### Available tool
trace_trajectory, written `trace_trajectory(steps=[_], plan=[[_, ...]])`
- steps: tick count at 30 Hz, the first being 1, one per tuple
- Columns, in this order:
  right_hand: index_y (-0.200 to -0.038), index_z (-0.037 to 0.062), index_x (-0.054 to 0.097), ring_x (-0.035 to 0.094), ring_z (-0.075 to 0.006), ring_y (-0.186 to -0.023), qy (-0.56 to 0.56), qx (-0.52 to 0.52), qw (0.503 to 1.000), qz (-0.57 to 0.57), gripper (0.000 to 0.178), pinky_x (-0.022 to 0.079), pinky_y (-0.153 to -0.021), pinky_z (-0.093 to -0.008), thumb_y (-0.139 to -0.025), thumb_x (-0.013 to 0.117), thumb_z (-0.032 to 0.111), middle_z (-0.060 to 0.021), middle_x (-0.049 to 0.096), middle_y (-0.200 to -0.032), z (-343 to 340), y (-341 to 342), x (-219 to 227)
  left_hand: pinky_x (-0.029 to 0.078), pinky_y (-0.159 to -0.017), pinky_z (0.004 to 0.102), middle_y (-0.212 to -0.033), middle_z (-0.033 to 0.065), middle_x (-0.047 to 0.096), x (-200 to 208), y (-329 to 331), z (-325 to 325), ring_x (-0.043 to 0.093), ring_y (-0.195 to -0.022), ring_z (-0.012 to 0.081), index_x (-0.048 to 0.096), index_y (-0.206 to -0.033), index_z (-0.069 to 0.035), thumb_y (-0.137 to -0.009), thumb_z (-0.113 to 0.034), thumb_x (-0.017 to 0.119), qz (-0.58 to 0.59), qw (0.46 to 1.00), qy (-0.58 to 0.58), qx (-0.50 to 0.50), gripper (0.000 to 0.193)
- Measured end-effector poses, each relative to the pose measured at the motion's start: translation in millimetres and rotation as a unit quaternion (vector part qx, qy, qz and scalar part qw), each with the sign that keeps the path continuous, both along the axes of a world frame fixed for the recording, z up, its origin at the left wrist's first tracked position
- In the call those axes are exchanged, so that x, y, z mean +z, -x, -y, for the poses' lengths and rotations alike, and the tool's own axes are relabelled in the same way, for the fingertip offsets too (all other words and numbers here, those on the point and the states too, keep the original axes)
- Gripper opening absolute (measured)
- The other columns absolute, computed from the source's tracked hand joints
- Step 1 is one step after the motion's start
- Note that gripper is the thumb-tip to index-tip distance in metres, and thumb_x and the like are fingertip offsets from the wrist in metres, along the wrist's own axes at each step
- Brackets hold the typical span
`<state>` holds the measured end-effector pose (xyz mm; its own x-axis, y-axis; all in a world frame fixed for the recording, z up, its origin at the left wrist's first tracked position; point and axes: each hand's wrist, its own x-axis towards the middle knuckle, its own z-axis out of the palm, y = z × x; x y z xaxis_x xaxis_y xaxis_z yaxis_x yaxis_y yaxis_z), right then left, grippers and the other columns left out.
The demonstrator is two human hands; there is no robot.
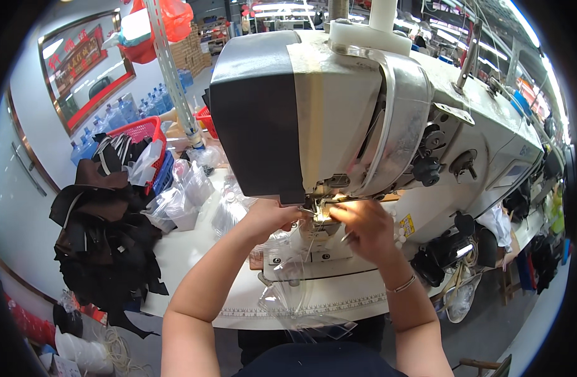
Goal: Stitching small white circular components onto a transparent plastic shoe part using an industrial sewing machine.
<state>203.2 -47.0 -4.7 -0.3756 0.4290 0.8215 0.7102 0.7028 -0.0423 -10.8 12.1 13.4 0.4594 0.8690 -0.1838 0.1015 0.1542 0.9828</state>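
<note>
A large white and dark grey sewing machine point(348, 107) stands before me, its needle area point(322, 209) lit by a small lamp. My left hand point(273, 220) is at the left of the needle, fingers pinched together; what they hold is too small to tell. To the right of the needle, my right hand point(367, 229) is curled and a little blurred, its fingertips in the lamplight. A small shiny metal end sticks out below its fingers, its kind not clear. Strips of clear plastic point(282, 298) hang from under the hands over the table's front edge.
The white table point(194, 270) has a ruler strip along its front edge. Black fabric pieces point(106, 239) are heaped at the left. Behind them are a red basket point(156, 135) and clear bags point(185, 188). Black items and cords point(452, 257) lie right of the machine.
</note>
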Motion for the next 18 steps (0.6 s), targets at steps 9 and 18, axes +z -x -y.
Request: trace_trajectory(steps=[9,18], plan=[[-0.092,0.0130,0.061,0.056,-0.0138,-0.086,-0.161,-0.067,0.982,0.070,0.024,0.038,-0.058,-0.0223,-0.068,0.063,0.010,0.0008,0.058,-0.093,19,31,-11,0.035,-0.049,0.0211,-0.066,-0.0015,0.053,-22,-9,7,0.043,-0.052,0.0057,0.061,-0.081,-0.004,-0.079,-0.009,0.056,0.159,0.983,0.095,-0.016,0.007],[-0.084,0.0097,0.062,0.058,-0.0168,-0.084,-0.089,-0.068,0.991,0.073,0.016,0.045,-0.062,-0.0265,-0.067,0.060,0.009,0.0005,0.061,-0.089,24,24,4,0.035,-0.048,0.0196,-0.065,0.0000,0.054,-25,-17,23,0.044,-0.052,0.0052,0.061,-0.079,-0.002,-0.080,-0.009,0.054,0.159,0.987,-0.007,0.037,0.010]])
